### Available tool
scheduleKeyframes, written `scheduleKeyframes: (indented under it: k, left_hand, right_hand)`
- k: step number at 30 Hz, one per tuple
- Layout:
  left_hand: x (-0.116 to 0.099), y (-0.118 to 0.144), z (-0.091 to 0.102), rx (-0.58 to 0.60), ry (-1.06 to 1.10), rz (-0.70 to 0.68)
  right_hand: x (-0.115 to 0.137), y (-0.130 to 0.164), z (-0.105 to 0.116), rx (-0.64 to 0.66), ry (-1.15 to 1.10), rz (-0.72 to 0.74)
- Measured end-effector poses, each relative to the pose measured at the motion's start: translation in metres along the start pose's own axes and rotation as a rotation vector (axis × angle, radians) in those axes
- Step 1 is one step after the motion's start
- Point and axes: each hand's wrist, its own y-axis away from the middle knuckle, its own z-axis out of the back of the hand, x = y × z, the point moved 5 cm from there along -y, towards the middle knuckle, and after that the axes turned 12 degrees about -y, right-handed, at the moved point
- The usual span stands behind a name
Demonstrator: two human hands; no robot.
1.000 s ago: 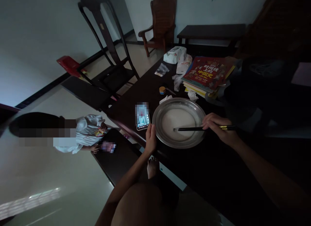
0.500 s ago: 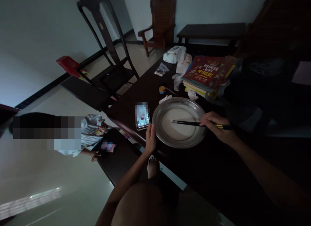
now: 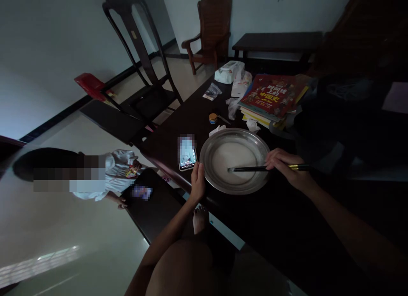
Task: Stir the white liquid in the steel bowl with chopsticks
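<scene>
A wide metal bowl [image 3: 210,177] with a pale, whitish mixture [image 3: 237,155] in it sits near the edge of the dark table. My left hand [image 3: 198,179] grips the bowl's left rim, thumb uppermost. In my right hand [image 3: 285,166], over the right rim, are black chopsticks [image 3: 250,169] with gold bands. Their whitened tips dip into the mixture left of its middle. Close to my left hand lies a lit phone [image 3: 187,158], partly blurred out.
Behind the bowl are crumpled tissues [image 3: 253,125], a small jar [image 3: 213,118], a stack of books [image 3: 276,96] and a tissue pack [image 3: 229,71]. A person [image 3: 119,168] is at the left by a dark bench [image 3: 156,209]. A tall chair [image 3: 149,100] stands beyond.
The chopstick tips have shifted toward me within the mixture, and my right hand has moved slightly right. My left hand stays on the rim. The phone's picture differs.
</scene>
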Motion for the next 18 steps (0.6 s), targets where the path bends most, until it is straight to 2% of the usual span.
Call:
scheduleKeyframes:
  k: [3, 7, 12, 18]
  left_hand:
    - [-0.0007, 0.0005, 0.0011, -0.015, -0.002, 0.007]
    - [-0.0008, 0.0012, 0.002, -0.033, -0.003, -0.002]
    - [-0.0005, 0.001, 0.0014, -0.012, 0.0, -0.001]
    - [-0.0003, 0.0005, 0.0, 0.004, -0.003, -0.01]
  right_hand:
    - [0.0001, -0.0002, -0.0024, 0.026, 0.039, -0.022]
    - [0.0017, -0.0007, 0.0019, -0.039, 0.005, -0.005]
    - [0.0008, -0.0015, -0.0022, 0.018, 0.024, -0.025]
    - [0.0045, -0.0014, 0.002, -0.034, -0.014, 0.022]
